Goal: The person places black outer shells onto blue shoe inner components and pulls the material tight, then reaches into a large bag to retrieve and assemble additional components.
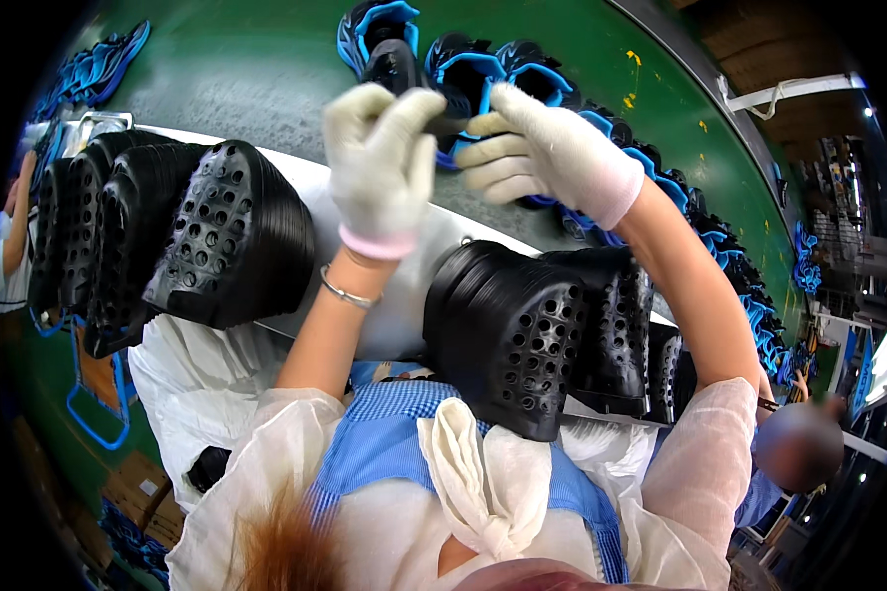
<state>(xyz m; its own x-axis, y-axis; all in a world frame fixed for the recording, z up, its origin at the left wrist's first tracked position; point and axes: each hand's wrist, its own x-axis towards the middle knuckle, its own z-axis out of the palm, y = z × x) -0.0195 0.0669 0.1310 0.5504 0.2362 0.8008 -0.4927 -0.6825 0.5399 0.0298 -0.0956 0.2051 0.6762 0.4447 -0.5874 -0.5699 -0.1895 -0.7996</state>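
Below and right of the black-and-blue shoe [351,37], a blurred dark piece [449,126] sits roughly crosswise between the curled left hand [379,148], nearer it, and half-bent right hand [554,153]; whether either pinches it, I cannot tell.

One head-worn, wide fisheye view looks down and forward, at close range, over the flat green worktop [256,64].
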